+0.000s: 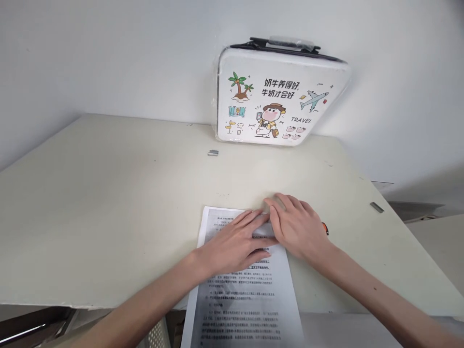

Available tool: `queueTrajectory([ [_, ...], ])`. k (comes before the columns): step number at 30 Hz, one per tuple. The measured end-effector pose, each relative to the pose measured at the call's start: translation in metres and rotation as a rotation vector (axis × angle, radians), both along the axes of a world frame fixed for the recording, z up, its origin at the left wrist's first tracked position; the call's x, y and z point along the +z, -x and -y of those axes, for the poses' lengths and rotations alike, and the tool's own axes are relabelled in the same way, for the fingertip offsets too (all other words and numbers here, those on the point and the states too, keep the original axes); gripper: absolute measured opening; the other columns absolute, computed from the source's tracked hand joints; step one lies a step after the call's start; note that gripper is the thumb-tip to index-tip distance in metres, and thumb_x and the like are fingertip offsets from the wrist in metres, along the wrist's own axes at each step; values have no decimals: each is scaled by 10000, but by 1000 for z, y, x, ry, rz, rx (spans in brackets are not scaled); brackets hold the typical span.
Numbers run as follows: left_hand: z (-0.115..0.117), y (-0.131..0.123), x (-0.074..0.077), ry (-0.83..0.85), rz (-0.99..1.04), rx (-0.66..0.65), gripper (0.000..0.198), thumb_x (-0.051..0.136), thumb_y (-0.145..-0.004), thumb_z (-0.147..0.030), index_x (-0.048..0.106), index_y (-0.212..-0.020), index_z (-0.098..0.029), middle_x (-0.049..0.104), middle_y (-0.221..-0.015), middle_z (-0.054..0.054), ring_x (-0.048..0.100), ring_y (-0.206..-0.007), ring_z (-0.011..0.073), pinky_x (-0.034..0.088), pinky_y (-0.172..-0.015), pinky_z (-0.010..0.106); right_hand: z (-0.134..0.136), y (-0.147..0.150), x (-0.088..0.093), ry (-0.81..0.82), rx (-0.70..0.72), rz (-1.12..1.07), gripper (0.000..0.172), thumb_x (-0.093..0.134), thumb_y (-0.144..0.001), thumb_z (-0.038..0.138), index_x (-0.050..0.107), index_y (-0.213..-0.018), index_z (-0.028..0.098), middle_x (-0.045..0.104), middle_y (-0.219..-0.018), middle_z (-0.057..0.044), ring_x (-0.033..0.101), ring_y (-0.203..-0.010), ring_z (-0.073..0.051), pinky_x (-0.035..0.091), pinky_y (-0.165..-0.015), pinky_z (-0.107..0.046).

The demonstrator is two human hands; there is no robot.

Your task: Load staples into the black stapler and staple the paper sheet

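A printed sheet of paper lies on the pale table, its lower part reaching past the front edge. My left hand rests flat on the upper part of the sheet with its fingers apart, pointing right. At the sheet's top right corner is my right hand, its fingers curled and its fingertips close to those of my left hand. Whatever its fingers may pinch there is hidden. Partly behind my right wrist, a small orange and black object shows on the table.
A white case with cartoon prints and a black handle stands at the table's back against the wall. Small grey metal pieces lie at the back and near the right edge of the table.
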State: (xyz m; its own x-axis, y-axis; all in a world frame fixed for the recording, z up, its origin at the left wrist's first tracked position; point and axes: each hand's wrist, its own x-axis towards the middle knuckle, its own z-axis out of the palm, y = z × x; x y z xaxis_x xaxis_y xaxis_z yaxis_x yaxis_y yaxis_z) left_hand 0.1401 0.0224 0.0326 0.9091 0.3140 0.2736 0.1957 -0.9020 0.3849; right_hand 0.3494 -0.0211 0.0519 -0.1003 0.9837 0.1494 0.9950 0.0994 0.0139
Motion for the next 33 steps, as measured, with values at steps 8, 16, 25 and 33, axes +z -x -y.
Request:
queueTrajectory([
  [8, 0, -1, -1, 31, -6, 4, 368, 531, -1074, -427, 666, -1402, -328, 486, -1616, 47, 277, -1591, 289, 291, -1293, 531, -4, 8, -7, -48, 24, 107, 432, 319, -1079, 233, 631, -1369, 160, 707, -1272, -174, 662, -1112, -318, 468, -921, -460],
  [16, -2, 0, 3, 36, -24, -14, 397, 509, -1082, -394, 619, -1459, -336, 379, -1687, 38, 296, -1583, 314, 298, -1290, 549, 4, -10, -3, -142, 12, -216, 448, 256, -1105, 306, 682, -1219, 226, 746, -1244, -86, 723, -1004, -255, 520, -845, -403],
  [25, -7, 17, 2, 16, -50, 33, 399, 518, -1086, -376, 605, -1470, -314, 299, -1721, 39, 274, -1593, 284, 360, -1263, 522, 42, -73, -37, -326, 195, -259, 284, 557, -1047, 456, 620, -1136, 194, 764, -987, -85, 731, -838, -235, 526, -710, -331],
  [33, 1, 33, 23, -88, -16, 87, 354, 527, -1084, -334, 637, -1417, -284, 522, -1594, 54, 400, -1536, 268, 394, -1251, 543, 45, -94, -43, -340, -40, -398, 312, 537, -1043, 513, 606, -1130, 221, 766, -1017, -83, 736, -827, -243, 549, -693, -347],
])
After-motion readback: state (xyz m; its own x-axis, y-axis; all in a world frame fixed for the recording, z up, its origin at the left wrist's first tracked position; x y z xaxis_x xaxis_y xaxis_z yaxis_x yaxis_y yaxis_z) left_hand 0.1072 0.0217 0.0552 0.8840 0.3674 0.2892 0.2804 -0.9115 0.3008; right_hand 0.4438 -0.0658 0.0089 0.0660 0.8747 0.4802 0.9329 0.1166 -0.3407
